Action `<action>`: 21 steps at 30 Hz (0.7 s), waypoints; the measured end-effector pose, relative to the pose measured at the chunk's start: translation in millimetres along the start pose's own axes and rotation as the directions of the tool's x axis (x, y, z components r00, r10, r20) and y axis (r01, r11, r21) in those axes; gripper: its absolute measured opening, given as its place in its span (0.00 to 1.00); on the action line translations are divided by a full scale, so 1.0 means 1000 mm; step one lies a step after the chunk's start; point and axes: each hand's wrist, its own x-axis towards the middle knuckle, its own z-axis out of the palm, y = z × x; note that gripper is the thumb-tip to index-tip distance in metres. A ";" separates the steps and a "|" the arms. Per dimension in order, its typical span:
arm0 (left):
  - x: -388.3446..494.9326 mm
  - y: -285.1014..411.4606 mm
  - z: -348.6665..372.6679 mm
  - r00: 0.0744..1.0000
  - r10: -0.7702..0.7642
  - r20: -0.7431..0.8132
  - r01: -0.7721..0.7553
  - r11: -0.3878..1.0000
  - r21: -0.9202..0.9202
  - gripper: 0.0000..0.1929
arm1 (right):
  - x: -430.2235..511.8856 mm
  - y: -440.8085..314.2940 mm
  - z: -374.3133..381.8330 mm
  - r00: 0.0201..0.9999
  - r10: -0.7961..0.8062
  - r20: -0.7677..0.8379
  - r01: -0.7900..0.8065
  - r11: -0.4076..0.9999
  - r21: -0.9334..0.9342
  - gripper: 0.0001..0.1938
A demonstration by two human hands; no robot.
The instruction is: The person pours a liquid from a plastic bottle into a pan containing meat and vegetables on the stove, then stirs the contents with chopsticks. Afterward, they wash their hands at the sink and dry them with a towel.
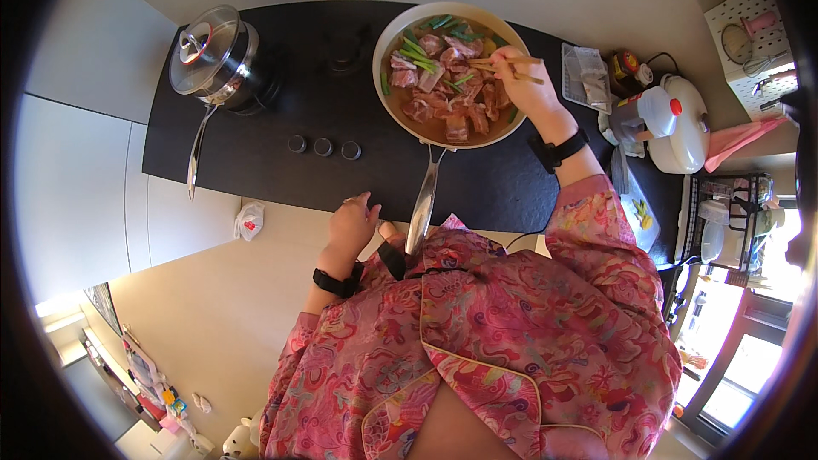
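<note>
My right hand (521,82) grips a pair of wooden chopsticks (484,64) over the right side of a wide pan (379,86). Their tips reach into the raw meat pieces (470,92), which lie in clear liquid. Green onion pieces (415,54) float among the meat, mostly at the upper left, and something yellow shows near the far right rim. The pan's long metal handle (424,204) points toward my body. At the counter's front edge, left of that handle, my left hand (353,223) holds nothing, its thumb and index finger slightly apart.
A lidded metal saucepan (239,70) stands at the far left of the black cooktop (307,102). Several dark knobs (323,147) sit near its front. On the right are a plastic basket (578,86), jars (626,67), a red-capped jug (645,114), a white appliance (690,121) and a cutting board (632,195).
</note>
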 end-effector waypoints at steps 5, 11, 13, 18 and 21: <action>0.002 -0.003 0.005 1.000 0.028 0.006 -0.028 0.999 -0.019 0.18 | -0.007 -0.004 -0.017 0.994 -0.109 0.015 0.108 0.993 0.044 0.09; 0.003 0.006 0.000 0.999 0.026 0.024 -0.025 0.999 -0.028 0.18 | 0.005 -0.033 -0.058 0.992 0.117 -0.054 -0.097 0.953 0.288 0.11; 0.003 0.008 0.001 0.999 0.035 0.026 -0.034 0.999 -0.032 0.18 | 0.011 -0.029 -0.050 0.997 0.064 -0.037 -0.052 0.961 0.270 0.11; 0.002 0.009 0.002 0.999 0.028 0.020 -0.027 0.999 -0.031 0.18 | 0.030 0.005 -0.020 0.999 0.030 0.030 -0.036 0.971 0.238 0.12; -0.001 0.004 0.006 1.000 0.021 0.012 -0.021 1.000 -0.020 0.18 | 0.032 0.005 -0.007 0.999 0.008 0.042 -0.023 0.929 0.370 0.13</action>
